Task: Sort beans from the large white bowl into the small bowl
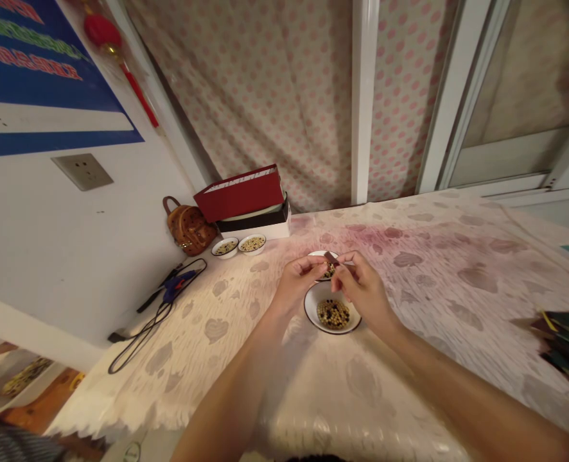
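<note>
Work looks under way rather than finished, as I judge it remotely: one brown strip (331,258) is held up over the bowls. My left hand (297,279) and right hand (365,289) are nearly closed, both pinching it at the fingertips. How much is done or left, I can't tell. I count four bowls on the counter (207,385): a near bowl (310,311), a far bowl (318,253) partly hidden by my fingers, and two small bowls (252,251) at left. All hold pellets, too many to count.
</note>
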The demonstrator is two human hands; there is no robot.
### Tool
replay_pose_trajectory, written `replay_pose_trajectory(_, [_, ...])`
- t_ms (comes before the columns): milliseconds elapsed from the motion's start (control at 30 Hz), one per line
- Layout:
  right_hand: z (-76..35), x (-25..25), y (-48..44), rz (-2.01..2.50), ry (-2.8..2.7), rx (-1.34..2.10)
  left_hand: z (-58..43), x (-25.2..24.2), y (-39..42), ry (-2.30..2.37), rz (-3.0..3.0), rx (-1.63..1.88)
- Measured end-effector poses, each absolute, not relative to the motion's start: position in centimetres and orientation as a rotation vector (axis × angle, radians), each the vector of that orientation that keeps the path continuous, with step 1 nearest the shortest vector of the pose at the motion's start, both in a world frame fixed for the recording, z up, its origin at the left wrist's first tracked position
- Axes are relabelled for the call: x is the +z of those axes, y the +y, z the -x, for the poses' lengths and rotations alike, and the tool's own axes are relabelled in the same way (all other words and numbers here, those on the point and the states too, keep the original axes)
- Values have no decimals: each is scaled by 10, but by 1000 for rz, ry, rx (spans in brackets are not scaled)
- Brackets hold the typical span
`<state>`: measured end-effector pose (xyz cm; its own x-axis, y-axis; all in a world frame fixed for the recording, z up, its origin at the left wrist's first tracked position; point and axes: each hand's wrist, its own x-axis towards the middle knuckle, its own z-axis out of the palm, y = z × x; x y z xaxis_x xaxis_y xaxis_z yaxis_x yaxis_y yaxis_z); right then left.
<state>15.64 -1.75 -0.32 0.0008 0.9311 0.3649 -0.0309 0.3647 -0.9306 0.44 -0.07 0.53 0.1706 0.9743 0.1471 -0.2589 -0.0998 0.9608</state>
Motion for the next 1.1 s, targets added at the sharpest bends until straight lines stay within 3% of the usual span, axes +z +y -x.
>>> replay_pose_trajectory(900, [-158, -11, -12, 948, -1417, 835, -2, 1, 4, 873, -1178, 1305])
replay_pose_trajectory(1100, [-163, -4, -9, 963, -1210, 762, 11, 10, 4, 1048, -1432, 1226])
